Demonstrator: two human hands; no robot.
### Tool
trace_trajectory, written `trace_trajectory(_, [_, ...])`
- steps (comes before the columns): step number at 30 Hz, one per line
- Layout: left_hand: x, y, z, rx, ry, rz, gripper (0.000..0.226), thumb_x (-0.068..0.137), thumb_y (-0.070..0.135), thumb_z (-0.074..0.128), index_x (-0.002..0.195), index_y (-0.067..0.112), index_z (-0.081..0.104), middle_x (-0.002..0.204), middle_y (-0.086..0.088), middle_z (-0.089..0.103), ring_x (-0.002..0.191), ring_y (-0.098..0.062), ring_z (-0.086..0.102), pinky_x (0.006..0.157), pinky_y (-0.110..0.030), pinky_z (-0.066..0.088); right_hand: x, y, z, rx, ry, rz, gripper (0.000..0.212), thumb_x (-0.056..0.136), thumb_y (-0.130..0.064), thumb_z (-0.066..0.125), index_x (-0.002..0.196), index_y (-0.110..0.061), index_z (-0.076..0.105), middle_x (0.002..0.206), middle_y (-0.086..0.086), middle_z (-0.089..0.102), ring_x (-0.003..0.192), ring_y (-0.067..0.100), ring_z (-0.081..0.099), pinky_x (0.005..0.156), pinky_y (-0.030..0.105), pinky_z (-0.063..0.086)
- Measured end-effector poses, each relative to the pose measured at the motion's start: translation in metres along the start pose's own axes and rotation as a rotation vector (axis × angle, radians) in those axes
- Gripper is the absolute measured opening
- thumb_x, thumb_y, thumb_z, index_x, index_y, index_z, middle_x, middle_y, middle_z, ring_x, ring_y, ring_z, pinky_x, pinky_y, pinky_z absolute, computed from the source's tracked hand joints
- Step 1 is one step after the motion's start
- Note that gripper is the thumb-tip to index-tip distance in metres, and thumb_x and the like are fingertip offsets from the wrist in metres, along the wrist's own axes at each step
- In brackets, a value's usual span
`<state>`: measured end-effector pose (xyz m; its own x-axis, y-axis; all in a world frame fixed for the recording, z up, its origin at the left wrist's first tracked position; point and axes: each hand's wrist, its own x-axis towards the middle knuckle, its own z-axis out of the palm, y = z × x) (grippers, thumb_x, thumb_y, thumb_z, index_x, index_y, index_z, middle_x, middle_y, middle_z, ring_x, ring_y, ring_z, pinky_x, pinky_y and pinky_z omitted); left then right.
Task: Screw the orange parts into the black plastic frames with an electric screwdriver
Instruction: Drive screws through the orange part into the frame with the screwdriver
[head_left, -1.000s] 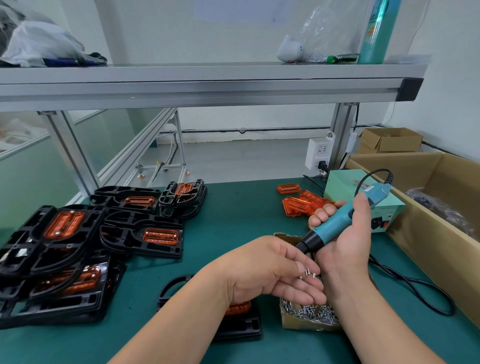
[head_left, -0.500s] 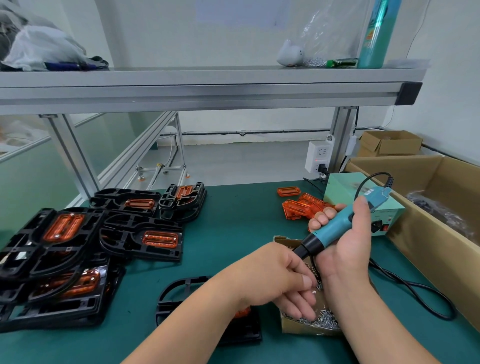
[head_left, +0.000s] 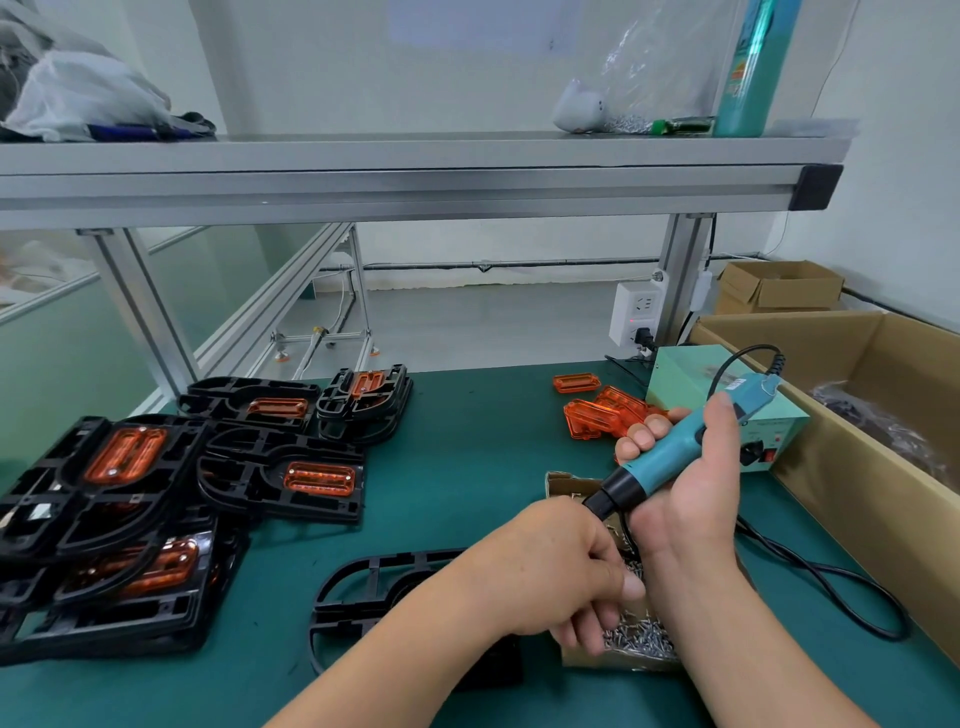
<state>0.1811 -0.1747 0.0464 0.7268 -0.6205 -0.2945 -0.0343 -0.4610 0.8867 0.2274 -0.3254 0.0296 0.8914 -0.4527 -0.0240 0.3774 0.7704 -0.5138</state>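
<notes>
the left grip (head_left: 561, 571) is curled above the screw box (head_left: 613, 659), perhaps pinching a screw, i cannot tell. a black frame (head_left: 363, 587) lies under its wrist on the counter (head_left: 467, 467). the right grip (head_left: 691, 493) grasps the electric screwdriver (head_left: 670, 457). loose orange parts (head_left: 597, 415) lie further behind.

Legend: no lettering is reading clearly from where I am looking. The white label (head_left: 736, 387) on the electric screwdriver (head_left: 670, 457) I am gripping is showing marks too small to make out. The orange patch on the green can (head_left: 743, 67) on the shelf (head_left: 415, 156) and the faint print on the pale green box (head_left: 680, 374) are blurring likewise.
</notes>
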Motion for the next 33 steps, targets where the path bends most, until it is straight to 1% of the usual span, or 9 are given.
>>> trace_trajectory(4, [0.0, -0.001, 0.0, 0.04, 0.028, -0.008, 0.026, 0.096, 0.023, 0.072, 0.092, -0.003, 0.068, 0.068, -0.003, 0.07, 0.046, -0.009, 0.063, 0.042, -0.018, 0.046, 0.0, 0.0, 0.0, -0.001, -0.001, -0.002, 0.037, 0.104, -0.05, 0.062, 0.089, -0.018, 0.051, 0.072, 0.0, 0.048, 0.06, 0.015, 0.048, 0.055, 0.027, 0.044])
trace_trajectory(8, [-0.001, 0.0, -0.001, 0.162, 0.056, 0.002, 0.03, 0.095, 0.038, 0.072, 0.084, 0.009, 0.068, 0.062, 0.004, 0.068, 0.044, -0.009, 0.057, 0.045, -0.017, 0.045, -0.002, -0.001, 0.0, -0.013, -0.005, -0.006, 0.037, 0.104, -0.051, 0.062, 0.089, -0.018, 0.051, 0.073, 0.0, 0.048, 0.061, 0.015, 0.048, 0.056, 0.027, 0.044])
trace_trajectory(11, [-0.001, 0.0, -0.003, 0.208, 0.086, 0.03, 0.035, 0.095, 0.043, 0.069, 0.085, 0.01, 0.067, 0.064, 0.004, 0.067, 0.046, -0.009, 0.054, 0.047, -0.019, 0.044, -0.002, -0.001, 0.0, -0.016, -0.006, -0.001, 0.038, 0.103, -0.051, 0.062, 0.09, -0.018, 0.052, 0.073, 0.0, 0.049, 0.061, 0.015, 0.048, 0.056, 0.027, 0.044])
trace_trajectory(14, [0.0, 0.001, -0.005, 0.071, 0.085, 0.049, 0.021, 0.1, 0.03, 0.063, 0.085, 0.014, 0.067, 0.067, 0.007, 0.068, 0.05, -0.006, 0.058, 0.049, -0.017, 0.046, -0.002, -0.001, 0.001, -0.026, 0.0, -0.003, 0.038, 0.103, -0.051, 0.062, 0.089, -0.017, 0.052, 0.072, 0.0, 0.049, 0.06, 0.015, 0.048, 0.055, 0.027, 0.045])
trace_trajectory(17, [-0.001, 0.003, -0.009, -0.104, 0.046, 0.055, 0.015, 0.103, 0.012, 0.056, 0.099, 0.005, 0.068, 0.071, 0.004, 0.069, 0.057, -0.01, 0.065, 0.051, -0.019, 0.052, -0.002, -0.001, 0.001, -0.027, -0.002, -0.005, 0.038, 0.104, -0.051, 0.062, 0.089, -0.018, 0.052, 0.072, 0.0, 0.049, 0.06, 0.015, 0.048, 0.055, 0.027, 0.044])
trace_trajectory(20, [-0.006, 0.005, -0.015, -0.206, -0.017, 0.074, 0.014, 0.104, 0.003, 0.054, 0.106, 0.001, 0.068, 0.078, -0.005, 0.071, 0.063, -0.015, 0.07, 0.055, -0.02, 0.056, -0.002, 0.0, 0.001, -0.031, -0.001, -0.006, 0.038, 0.104, -0.051, 0.062, 0.089, -0.018, 0.053, 0.072, 0.0, 0.048, 0.061, 0.015, 0.047, 0.055, 0.027, 0.044])
trace_trajectory(26, [-0.016, 0.012, -0.032, -0.391, -0.068, 0.137, 0.014, 0.102, 0.0, 0.059, 0.11, 0.001, 0.071, 0.09, -0.012, 0.076, 0.078, -0.02, 0.077, 0.066, -0.022, 0.062, -0.004, 0.0, 0.002, -0.034, 0.006, -0.009, 0.038, 0.102, -0.053, 0.065, 0.091, -0.018, 0.052, 0.074, 0.0, 0.048, 0.062, 0.014, 0.047, 0.056, 0.027, 0.043])
trace_trajectory(29, [-0.023, 0.015, -0.044, -0.441, -0.062, 0.17, 0.011, 0.103, 0.002, 0.06, 0.109, 0.004, 0.069, 0.094, -0.013, 0.077, 0.081, -0.022, 0.078, 0.064, -0.022, 0.062, -0.005, 0.0, 0.002, -0.03, 0.002, -0.009, 0.038, 0.102, -0.052, 0.065, 0.092, -0.018, 0.052, 0.074, 0.0, 0.048, 0.062, 0.015, 0.047, 0.057, 0.027, 0.045])
trace_trajectory(33, [-0.036, 0.013, -0.064, -0.448, 0.036, 0.189, 0.006, 0.105, 0.008, 0.061, 0.109, 0.005, 0.064, 0.093, -0.014, 0.077, 0.078, -0.021, 0.078, 0.056, -0.021, 0.059, -0.005, 0.001, 0.001, -0.021, -0.003, -0.001, 0.038, 0.101, -0.051, 0.067, 0.091, -0.017, 0.053, 0.075, 0.001, 0.05, 0.062, 0.016, 0.049, 0.056, 0.028, 0.047])
